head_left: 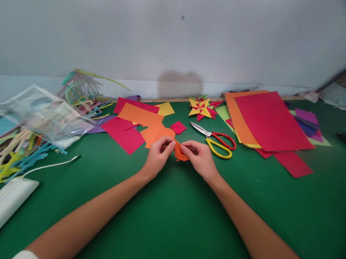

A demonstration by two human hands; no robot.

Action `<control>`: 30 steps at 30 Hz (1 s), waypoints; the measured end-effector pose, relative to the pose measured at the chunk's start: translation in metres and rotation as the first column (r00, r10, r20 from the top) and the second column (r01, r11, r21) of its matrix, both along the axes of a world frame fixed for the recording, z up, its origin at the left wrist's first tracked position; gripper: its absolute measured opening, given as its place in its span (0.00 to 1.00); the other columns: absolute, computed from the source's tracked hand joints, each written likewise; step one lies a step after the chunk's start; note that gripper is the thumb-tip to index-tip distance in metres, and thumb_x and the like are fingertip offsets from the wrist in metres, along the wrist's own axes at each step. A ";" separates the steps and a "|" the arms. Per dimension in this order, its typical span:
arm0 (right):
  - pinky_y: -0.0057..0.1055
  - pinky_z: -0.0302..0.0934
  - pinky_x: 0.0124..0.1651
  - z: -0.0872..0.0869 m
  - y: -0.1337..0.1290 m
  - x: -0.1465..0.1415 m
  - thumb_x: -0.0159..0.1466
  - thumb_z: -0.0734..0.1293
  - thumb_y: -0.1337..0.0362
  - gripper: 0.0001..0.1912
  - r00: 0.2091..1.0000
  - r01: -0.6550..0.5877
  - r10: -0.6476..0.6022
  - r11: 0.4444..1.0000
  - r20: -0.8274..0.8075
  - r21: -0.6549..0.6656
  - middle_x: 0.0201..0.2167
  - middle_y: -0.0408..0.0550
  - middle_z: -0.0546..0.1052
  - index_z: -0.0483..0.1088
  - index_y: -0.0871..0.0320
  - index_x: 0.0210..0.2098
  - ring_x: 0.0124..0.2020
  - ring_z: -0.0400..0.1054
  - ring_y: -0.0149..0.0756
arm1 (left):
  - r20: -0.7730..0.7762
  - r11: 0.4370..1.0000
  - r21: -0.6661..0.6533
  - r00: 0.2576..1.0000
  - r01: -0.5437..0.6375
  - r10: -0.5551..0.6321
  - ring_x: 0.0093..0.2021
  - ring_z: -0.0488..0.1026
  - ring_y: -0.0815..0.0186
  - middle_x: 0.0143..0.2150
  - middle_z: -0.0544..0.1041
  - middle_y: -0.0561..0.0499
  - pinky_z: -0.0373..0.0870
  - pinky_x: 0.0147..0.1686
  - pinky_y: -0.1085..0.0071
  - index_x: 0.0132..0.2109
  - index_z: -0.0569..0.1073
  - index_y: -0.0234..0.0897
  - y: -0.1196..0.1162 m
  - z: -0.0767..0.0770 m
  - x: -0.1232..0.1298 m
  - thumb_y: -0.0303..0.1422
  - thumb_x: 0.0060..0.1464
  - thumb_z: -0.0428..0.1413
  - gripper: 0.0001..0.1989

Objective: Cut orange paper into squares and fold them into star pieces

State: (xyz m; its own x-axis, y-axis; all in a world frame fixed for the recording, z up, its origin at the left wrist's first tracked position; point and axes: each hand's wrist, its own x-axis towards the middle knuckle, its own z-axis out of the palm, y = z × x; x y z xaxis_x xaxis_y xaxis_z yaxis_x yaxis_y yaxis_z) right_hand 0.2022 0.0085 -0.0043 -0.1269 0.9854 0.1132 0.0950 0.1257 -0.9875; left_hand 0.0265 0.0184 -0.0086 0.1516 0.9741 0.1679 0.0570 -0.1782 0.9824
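A small folded piece of orange paper [181, 154] is pinched between both hands, just above the green table. My left hand [159, 154] grips its left edge with thumb and fingers closed. On the opposite edge, my right hand [199, 157] pinches it the same way. Just beyond the hands lies a small folded red paper square [178, 127]. Scissors [216, 140] with one red and one yellow handle rest right of it, blades slightly apart. Loose orange paper [156, 134] lies beside my left hand.
A yellow and red folded paper star [202, 108] sits near the wall. Stacked red sheets [274, 122] lie at right. A clear plastic bag [50, 116], paper strips [27, 155], a white cable [50, 164] and a white power strip [7, 197] occupy the left.
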 end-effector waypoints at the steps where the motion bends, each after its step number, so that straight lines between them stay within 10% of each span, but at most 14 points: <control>1: 0.32 0.68 0.38 0.000 0.000 0.000 0.65 0.70 0.57 0.09 1.000 -0.002 0.002 1.000 0.000 0.000 0.32 0.47 0.81 0.78 0.57 0.36 0.34 0.75 0.39 | -0.003 1.000 0.000 1.000 -0.007 0.007 0.28 0.66 0.70 0.30 0.71 0.54 0.63 0.29 0.74 0.38 0.74 0.36 0.000 0.000 0.000 0.41 0.64 0.58 0.12; 30: 0.33 0.74 0.37 0.000 -0.006 -0.011 0.60 0.75 0.58 0.12 0.973 -0.207 0.179 0.957 -0.148 -0.202 0.33 0.48 0.83 0.78 0.58 0.40 0.34 0.79 0.39 | -0.059 0.993 0.076 0.993 -0.094 0.099 0.32 0.70 0.69 0.31 0.71 0.53 0.67 0.32 0.74 0.36 0.71 0.36 -0.001 0.001 -0.001 0.37 0.63 0.58 0.10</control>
